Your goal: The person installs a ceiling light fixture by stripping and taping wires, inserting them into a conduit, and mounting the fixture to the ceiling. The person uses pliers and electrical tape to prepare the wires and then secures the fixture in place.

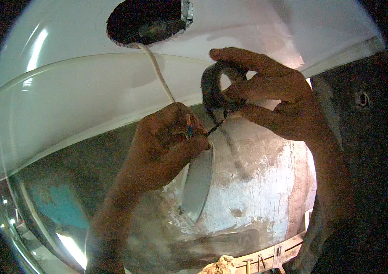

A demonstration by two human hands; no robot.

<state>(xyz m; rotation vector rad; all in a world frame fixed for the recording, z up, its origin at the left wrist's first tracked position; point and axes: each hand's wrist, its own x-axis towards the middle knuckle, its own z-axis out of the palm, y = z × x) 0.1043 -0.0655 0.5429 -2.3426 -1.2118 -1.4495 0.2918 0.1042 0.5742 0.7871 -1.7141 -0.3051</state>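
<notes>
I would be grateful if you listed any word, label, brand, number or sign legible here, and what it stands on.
No text is legible anywhere.
Black ring-shaped roll of tape in the right hand: no readable lettering.
Off-white round cable running to the left hand: no readable print.
Small hand tools near the lower edge: too small to tell.

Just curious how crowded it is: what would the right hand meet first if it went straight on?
Past the black tape roll it holds, the right hand would probably meet the white cable hanging from the ragged hole, though depth is unclear.
</notes>
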